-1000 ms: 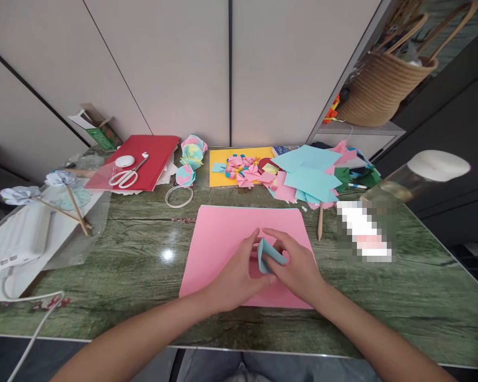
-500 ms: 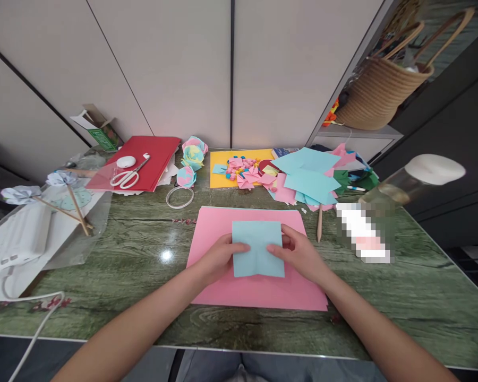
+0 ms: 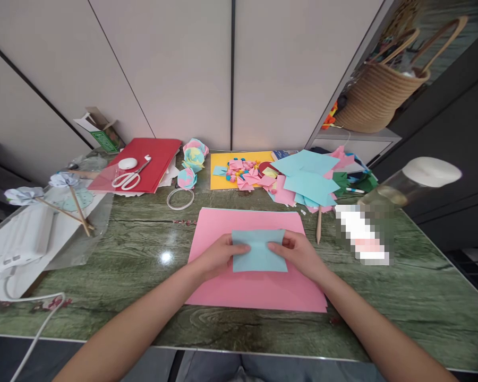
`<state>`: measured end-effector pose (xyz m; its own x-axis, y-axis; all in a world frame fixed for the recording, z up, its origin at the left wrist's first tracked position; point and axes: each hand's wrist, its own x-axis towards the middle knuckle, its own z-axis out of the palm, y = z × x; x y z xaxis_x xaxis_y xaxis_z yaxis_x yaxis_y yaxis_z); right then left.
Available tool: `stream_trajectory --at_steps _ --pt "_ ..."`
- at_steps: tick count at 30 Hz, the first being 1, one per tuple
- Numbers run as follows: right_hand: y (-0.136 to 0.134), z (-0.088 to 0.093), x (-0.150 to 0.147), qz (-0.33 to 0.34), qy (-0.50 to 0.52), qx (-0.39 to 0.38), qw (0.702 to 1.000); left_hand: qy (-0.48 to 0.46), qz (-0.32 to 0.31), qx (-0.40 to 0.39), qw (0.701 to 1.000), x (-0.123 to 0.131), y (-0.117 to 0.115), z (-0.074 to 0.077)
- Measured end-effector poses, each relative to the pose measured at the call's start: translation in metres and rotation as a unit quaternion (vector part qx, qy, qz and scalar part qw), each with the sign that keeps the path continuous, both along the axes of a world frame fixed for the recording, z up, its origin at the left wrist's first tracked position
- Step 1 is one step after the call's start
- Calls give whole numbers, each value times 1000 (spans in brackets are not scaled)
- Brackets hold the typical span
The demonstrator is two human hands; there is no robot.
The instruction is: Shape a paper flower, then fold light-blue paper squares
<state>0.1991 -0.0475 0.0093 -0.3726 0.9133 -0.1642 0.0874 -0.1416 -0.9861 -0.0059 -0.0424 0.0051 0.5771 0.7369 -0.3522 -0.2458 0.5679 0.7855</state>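
Observation:
A light blue square of paper (image 3: 259, 262) is held between both hands above a stack of pink paper sheets (image 3: 255, 292). My left hand (image 3: 220, 257) grips its left edge, with the thumb on the face and the fingers behind. On the opposite edge my right hand (image 3: 300, 253) pinches the paper the same way, its fingers partly hidden behind it. The square looks tilted away, with a faint crease near its middle.
Behind lie a yellow sheet (image 3: 218, 182) with small folded pieces, a pile of blue paper (image 3: 310, 183), and a pencil (image 3: 318, 228). White scissors (image 3: 126, 181) rest on a red folder (image 3: 147, 183). A tape roll (image 3: 180, 199) lies left; a lidded bottle (image 3: 406, 183) stands right.
The blue paper has tipped, so it now looks shorter from top to bottom and slightly wider. Both hands keep their grip in nearly the same place.

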Motion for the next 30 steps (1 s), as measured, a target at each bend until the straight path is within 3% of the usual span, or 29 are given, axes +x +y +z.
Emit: stream_trajectory --at_steps 3,6,11,15,19,21,24,27,30 --pt "-2 1 -1 -55 -23 52 997 -30 33 -43 998 0 2 2" --pt "-5 1 -2 -98 23 95 990 -23 94 -88 991 0 4 4" --pt "-4 2 -4 -8 44 108 993 -50 120 -118 984 2 3 5" --pt "-4 -2 -8 -25 7 86 996 -76 48 -78 993 7 -6 2" --pt "-2 -8 -6 -95 25 35 995 -42 -47 -29 998 8 -9 3" --pt "0 -8 -4 -117 37 13 992 -5 -13 24 1000 5 -5 5" --pt "1 -5 -2 -67 31 -18 997 23 60 98 993 1 -1 8" --pt "-3 0 -4 16 4 -25 1000 66 52 170 982 3 -5 10" --pt "-7 3 -8 35 -28 -8 999 147 28 216 965 8 -15 10"
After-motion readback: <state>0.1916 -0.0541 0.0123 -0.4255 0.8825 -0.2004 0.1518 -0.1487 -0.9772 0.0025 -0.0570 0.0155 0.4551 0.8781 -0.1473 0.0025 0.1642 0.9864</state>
